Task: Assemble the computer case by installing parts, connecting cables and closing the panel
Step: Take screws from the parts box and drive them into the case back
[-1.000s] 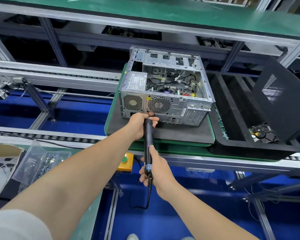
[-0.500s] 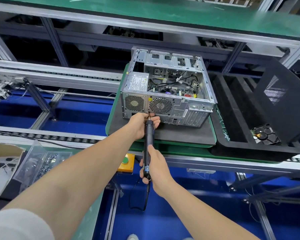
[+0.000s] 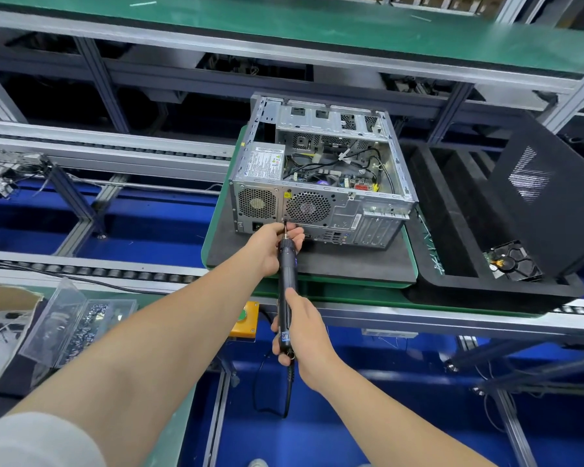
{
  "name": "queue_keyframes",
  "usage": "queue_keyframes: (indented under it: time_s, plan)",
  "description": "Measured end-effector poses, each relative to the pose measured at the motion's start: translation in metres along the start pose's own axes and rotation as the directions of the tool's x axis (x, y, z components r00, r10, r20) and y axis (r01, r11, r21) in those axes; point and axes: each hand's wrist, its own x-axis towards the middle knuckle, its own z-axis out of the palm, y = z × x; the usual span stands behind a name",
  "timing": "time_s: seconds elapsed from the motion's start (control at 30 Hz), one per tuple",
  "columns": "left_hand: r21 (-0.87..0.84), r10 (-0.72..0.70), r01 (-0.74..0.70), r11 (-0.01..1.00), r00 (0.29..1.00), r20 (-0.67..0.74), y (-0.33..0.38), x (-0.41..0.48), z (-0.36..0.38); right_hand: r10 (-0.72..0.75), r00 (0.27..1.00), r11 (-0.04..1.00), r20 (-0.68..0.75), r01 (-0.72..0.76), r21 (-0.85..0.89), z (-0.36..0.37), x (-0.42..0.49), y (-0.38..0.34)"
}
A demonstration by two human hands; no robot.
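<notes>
Head view, looking down along both my bare forearms to an open computer case (image 3: pixel 351 210) lying on a dark foam mat (image 3: pixel 351 264), its open side up and its rear panel facing me. My right hand (image 3: pixel 304 328) is wrapped around the lower body of a slim black electric screwdriver (image 3: pixel 286 274), thumb laid along the barrel. My left hand (image 3: pixel 267 246) curls round the tool's nose, fingertips pinching near the bit to steady it. The bit tip sits at the rear panel, at the lower left corner of the round fan grille (image 3: pixel 308 207), just right of the power supply (image 3: pixel 262 165); whether a screw is on the tip is too small to tell. I judge this to be the fastening of 1 rear screw. To do it well I should hold the driver square to the panel, press straight in along its axis, and let the left fingers only guide, clear of the spinning bit. A black side panel (image 3: pixel 547 197) leans at the right, not yet fitted
</notes>
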Motion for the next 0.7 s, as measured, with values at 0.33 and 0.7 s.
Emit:
queue_keyframes:
  time_s: [0.33, 0.7]
  plan:
    - [0.006, 0.005, -0.005, 1.0, 1.0, 0.001, -0.008, 0.0, -0.003, -0.02, 1.0, 1.0, 0.021, 0.02, -0.01, -0.007, -0.003, 0.003]
    - [0.003, 0.131, -0.133, 0.991, 0.969, -0.211, 0.0, 0.013, -0.011, 0.05, 0.994, 0.996, -0.101, -0.057, -0.065, -0.013, -0.008, -0.001]
